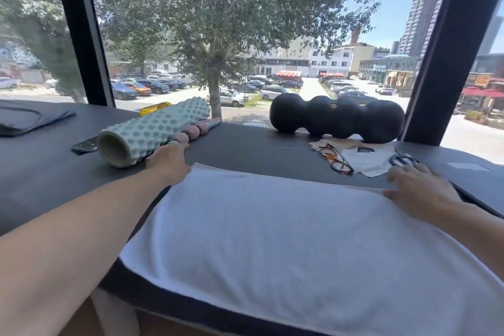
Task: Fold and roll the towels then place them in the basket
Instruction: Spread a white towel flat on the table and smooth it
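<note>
Both forearms are bare, with no sleeve reaching into view. The left hand carries no ring, watch or glove (nor does the wrist behind it). The right hand is likewise unadorned.

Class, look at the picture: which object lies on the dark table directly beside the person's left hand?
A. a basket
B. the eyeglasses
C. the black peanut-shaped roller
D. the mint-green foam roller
D: the left hand rests at the towel's far left corner, right next to the mint-green foam roller.
</note>
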Demonstrator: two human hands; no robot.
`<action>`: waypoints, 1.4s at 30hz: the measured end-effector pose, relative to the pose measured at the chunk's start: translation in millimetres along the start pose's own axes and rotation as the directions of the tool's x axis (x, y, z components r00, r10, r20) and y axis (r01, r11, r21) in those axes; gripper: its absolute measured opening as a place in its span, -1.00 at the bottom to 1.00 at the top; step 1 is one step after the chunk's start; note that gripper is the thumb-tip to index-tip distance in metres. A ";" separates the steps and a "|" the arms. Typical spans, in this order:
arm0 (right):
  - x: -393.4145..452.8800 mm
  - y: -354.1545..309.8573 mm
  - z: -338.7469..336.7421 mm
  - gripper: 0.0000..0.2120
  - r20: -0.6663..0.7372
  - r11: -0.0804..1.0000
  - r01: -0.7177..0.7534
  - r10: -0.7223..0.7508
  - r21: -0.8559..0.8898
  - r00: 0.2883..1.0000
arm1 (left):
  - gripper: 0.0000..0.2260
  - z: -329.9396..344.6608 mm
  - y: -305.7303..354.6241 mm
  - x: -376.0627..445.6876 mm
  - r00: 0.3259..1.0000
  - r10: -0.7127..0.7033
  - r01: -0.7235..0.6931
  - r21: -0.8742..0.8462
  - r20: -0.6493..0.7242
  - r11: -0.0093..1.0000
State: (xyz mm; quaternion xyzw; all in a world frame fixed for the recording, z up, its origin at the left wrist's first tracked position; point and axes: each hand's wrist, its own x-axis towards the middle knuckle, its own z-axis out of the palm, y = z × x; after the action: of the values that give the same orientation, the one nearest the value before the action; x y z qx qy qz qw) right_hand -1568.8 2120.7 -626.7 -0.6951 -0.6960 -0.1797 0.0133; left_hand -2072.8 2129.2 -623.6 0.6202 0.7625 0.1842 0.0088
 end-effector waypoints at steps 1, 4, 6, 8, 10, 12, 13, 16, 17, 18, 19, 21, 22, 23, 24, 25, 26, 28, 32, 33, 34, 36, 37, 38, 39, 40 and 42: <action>-0.4 -11.6 -6.7 -0.71 -0.030 0.999 0.021 -0.022 -0.035 0.999 | -0.49 -5.7 5.3 -3.1 1.000 0.021 -0.020 0.055 -0.017 0.998; -11.4 -75.4 -33.4 -0.63 -0.113 0.969 0.207 -0.192 0.137 0.975 | -0.57 -13.0 46.3 -27.9 0.978 0.141 -0.139 0.020 -0.156 0.990; -23.6 -132.8 -46.4 -0.61 -0.078 0.878 0.311 -0.304 0.364 0.949 | -0.61 -6.3 84.6 -53.9 0.972 0.166 -0.185 -0.112 -0.164 0.976; -34.7 -185.9 -47.6 -0.57 -0.006 0.797 0.357 -0.406 0.487 0.914 | -0.63 13.3 108.6 -73.9 0.979 0.158 -0.183 -0.205 -0.130 0.962; -43.3 -217.3 -37.4 -0.56 0.019 0.768 0.387 -0.460 0.510 0.888 | -0.61 37.0 105.9 -83.5 0.988 0.152 -0.154 -0.152 -0.020 0.976; -46.1 -220.1 -27.3 -0.54 0.042 0.772 0.365 -0.449 0.520 0.892 | -0.50 49.9 80.0 -84.6 0.984 0.114 -0.113 -0.017 0.134 0.993; -45.0 -215.1 -25.5 -0.53 0.057 0.779 0.354 -0.444 0.517 0.894 | -0.46 51.1 64.9 -82.9 0.979 0.101 -0.107 0.026 0.178 0.994; -36.5 -196.9 -23.1 -0.48 0.116 0.803 0.328 -0.436 0.497 0.892 | -0.41 43.6 32.6 -73.9 0.977 0.060 -0.073 0.054 0.203 0.996; -33.5 -190.7 -21.5 -0.45 0.137 0.811 0.311 -0.427 0.495 0.894 | -0.40 40.8 28.7 -71.5 0.977 0.046 -0.058 0.052 0.208 0.997; -29.8 -184.8 -18.9 -0.42 0.157 0.818 0.294 -0.417 0.494 0.895 | -0.40 39.1 26.4 -69.7 0.976 0.039 -0.052 0.055 0.216 0.997; -26.5 -177.7 -15.6 -0.40 0.179 0.828 0.281 -0.409 0.485 0.895 | -0.39 38.5 25.8 -68.2 0.973 0.040 -0.054 0.057 0.225 0.997; -19.5 -158.2 -9.0 -0.36 0.216 0.849 0.251 -0.383 0.465 0.898 | -0.37 39.4 23.4 -65.4 0.968 0.048 -0.065 0.063 0.245 0.996; -16.5 -145.3 -6.5 -0.35 0.231 0.860 0.227 -0.361 0.457 0.903 | -0.37 39.0 21.4 -63.9 0.966 0.052 -0.070 0.062 0.253 0.996; -14.4 -130.3 -3.9 -0.35 0.247 0.870 0.197 -0.335 0.453 0.909 | -0.36 39.2 18.8 -60.7 0.965 0.059 -0.077 0.060 0.257 0.995; -12.9 -113.1 -0.7 -0.36 0.262 0.877 0.167 -0.309 0.451 0.914 | -0.35 39.5 16.1 -57.1 0.962 0.062 -0.080 0.057 0.266 0.995; -11.8 -95.1 3.4 -0.37 0.276 0.883 0.145 -0.290 0.446 0.916 | -0.34 40.1 14.3 -54.3 0.960 0.067 -0.085 0.057 0.272 0.995; -11.3 -76.7 7.7 -0.38 0.287 0.890 0.129 -0.274 0.438 0.918 | -0.33 41.0 12.1 -51.8 0.959 0.065 -0.084 0.056 0.277 0.995; -10.1 -40.0 17.0 -0.39 0.302 0.905 0.092 -0.233 0.415 0.924 | -0.31 43.2 10.0 -48.4 0.959 0.060 -0.078 0.057 0.278 0.995; -9.4 27.2 32.0 -0.37 0.354 0.935 -0.017 -0.117 0.354 0.928 | -0.30 45.0 7.3 -43.8 0.957 0.062 -0.079 0.050 0.283 0.996; -9.9 39.9 35.5 -0.37 0.360 0.935 -0.043 -0.093 0.353 0.928 | -0.30 44.3 7.3 -43.9 0.957 0.066 -0.081 0.041 0.283 0.996; -10.7 48.7 38.3 -0.37 0.364 0.932 -0.067 -0.072 0.356 0.929 | -0.32 43.0 6.9 -44.4 0.954 0.080 -0.089 0.020 0.287 0.996; -11.8 56.8 43.7 -0.37 0.358 0.933 -0.089 -0.045 0.349 0.933 | -0.44 35.8 7.3 -50.5 0.950 0.135 -0.124 -0.058 0.281 0.991; -11.4 57.8 46.8 -0.38 0.353 0.936 -0.088 -0.041 0.340 0.935 | -0.53 30.8 7.2 -55.4 0.955 0.147 -0.112 -0.146 0.257 0.983; -10.1 57.7 48.7 -0.38 0.348 0.938 -0.086 -0.039 0.336 0.937 | -0.62 25.3 7.5 -61.2 0.971 0.128 -0.070 -0.270 0.202 0.960; -8.7 56.7 49.2 -0.38 0.346 0.938 -0.082 -0.043 0.337 0.937 | -0.70 19.5 6.7 -66.7 0.986 0.080 -0.021 -0.372 0.145 0.928; -8.5 56.8 49.9 -0.38 0.349 0.936 -0.083 -0.044 0.341 0.936 | -0.75 10.9 7.3 -73.7 0.996 0.042 -0.005 -0.433 0.077 0.902; -7.2 57.3 52.5 -0.33 0.340 0.937 -0.075 -0.048 0.340 0.939 | -0.67 -4.8 6.3 -85.0 0.994 0.023 -0.060 -0.371 -0.104 0.927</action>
State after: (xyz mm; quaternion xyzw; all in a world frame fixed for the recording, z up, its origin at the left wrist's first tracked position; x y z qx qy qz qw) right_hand -1500.6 2126.1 -664.4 -0.7070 -0.7035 0.0701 0.0161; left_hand -2048.4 2048.3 -635.5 0.6133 0.6999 0.3561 0.0852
